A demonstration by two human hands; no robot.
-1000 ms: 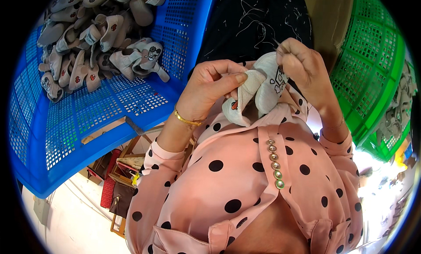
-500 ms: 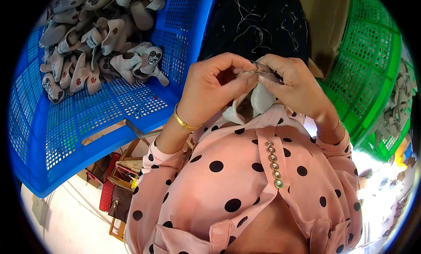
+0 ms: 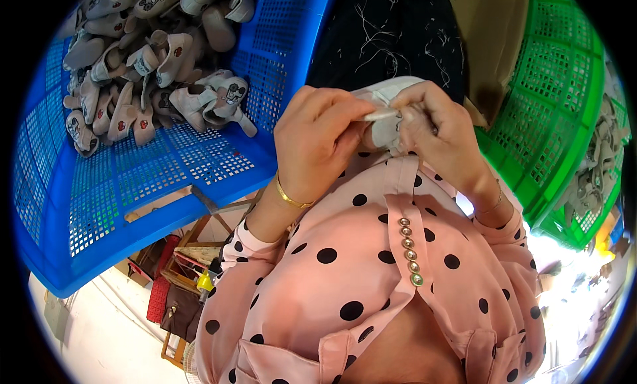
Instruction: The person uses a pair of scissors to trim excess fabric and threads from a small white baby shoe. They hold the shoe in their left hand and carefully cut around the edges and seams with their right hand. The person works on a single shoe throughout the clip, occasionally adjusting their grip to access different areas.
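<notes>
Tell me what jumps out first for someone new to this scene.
At centre, the left hand and right hand pinch a small grey fabric piece close to a pink polka-dot blouse. A blue crate heaped with small grey shoe uppers fills the left side; a green crate stands on the right.

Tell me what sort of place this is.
Likely a small shoe workshop: a blue crate heaped with little fabric shoes, a green crate holding more, and both hands working one pale shoe piece.
</notes>
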